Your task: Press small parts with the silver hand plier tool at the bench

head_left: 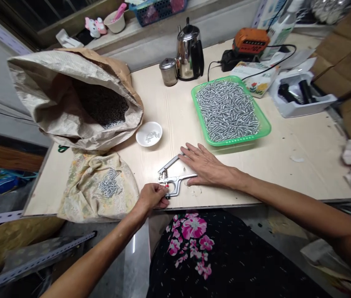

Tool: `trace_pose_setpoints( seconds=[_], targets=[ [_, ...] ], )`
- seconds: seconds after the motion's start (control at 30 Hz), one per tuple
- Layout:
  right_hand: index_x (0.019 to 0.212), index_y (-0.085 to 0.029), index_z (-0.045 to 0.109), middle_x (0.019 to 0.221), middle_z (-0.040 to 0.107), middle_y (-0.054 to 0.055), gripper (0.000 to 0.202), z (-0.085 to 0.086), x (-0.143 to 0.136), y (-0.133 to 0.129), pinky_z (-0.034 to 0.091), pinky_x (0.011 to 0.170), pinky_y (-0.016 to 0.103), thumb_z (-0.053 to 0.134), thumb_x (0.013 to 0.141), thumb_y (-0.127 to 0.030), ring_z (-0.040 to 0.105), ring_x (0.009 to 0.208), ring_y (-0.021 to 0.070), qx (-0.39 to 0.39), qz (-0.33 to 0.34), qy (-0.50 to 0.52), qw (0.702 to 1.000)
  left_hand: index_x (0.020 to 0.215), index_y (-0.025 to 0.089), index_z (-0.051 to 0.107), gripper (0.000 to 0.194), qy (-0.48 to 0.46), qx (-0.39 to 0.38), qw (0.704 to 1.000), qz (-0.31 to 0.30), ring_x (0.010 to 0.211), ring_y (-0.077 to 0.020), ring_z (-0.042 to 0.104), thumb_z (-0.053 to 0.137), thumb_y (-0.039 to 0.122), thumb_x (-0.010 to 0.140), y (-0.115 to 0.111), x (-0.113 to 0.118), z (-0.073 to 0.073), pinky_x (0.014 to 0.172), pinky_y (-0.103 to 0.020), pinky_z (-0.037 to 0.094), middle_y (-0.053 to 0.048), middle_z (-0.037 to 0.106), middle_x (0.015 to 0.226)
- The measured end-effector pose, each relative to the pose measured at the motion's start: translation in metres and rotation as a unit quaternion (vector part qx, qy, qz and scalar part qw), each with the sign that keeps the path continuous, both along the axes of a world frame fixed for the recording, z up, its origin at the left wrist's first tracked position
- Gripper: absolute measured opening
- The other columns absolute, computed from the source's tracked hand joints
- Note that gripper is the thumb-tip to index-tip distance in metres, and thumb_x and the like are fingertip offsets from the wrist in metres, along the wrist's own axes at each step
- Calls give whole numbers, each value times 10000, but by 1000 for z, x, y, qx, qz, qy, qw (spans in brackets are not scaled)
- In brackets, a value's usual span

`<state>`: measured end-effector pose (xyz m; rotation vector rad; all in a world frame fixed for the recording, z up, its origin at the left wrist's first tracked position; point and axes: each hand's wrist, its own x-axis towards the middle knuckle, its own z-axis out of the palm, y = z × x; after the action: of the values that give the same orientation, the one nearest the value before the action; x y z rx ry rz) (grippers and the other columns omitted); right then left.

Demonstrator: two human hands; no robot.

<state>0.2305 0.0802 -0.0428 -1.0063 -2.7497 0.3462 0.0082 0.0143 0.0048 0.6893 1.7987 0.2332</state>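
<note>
Metal hand pliers [175,180] with a spring and a red part lie near the table's front edge, their handles spread apart. At the jaw end, my left hand [153,196] has its fingers pinched together beside the red part; what is between the fingertips is too small to make out. Over the handles rests my right hand [204,166], palm down with fingers spread. Small metal pieces lie on a patterned cloth [82,194] to the left. Behind the pliers, a white bowl [141,139] holds several small pieces. A green basket [267,126] is full of silvery pieces.
A large open paper sack [38,91] stands at the left, dark inside. Toward the back are a steel kettle [188,49], a small lidded jar [168,72] and an orange battery [250,40] with a cable. A white tray [306,108] and cardboard boxes [337,54] are at the right.
</note>
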Motion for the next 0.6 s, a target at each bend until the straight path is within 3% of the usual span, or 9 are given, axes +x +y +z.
trace_pose_setpoints(
  seconds=[0.23,0.43,0.6],
  targets=[
    [1485,-114,285,1487,379,222,1045,-12,-1,21,267,1118,599,703,704,-670,302,1383,405,-37,32,-1,999,786,97,640,121,14,-11,1000,9,397,-91,580,610,156,887,-2,3,2,492,-186,509,16,598,449],
    [1413,-109,385,1325,508,196,884,1,-4,16,355,1049,538,720,737,-568,448,1215,368,-27,22,-5,999,761,101,621,132,9,-2,1000,3,405,-89,576,621,160,879,-1,2,0,500,-191,504,14,598,458],
    [1323,-124,454,1229,546,165,703,10,-6,10,371,993,491,725,779,-478,479,1103,323,-25,9,-15,1000,773,118,610,162,12,-9,1000,-12,452,-110,602,623,236,884,-5,-2,-1,543,-222,517,-1,615,494]
  ],
)
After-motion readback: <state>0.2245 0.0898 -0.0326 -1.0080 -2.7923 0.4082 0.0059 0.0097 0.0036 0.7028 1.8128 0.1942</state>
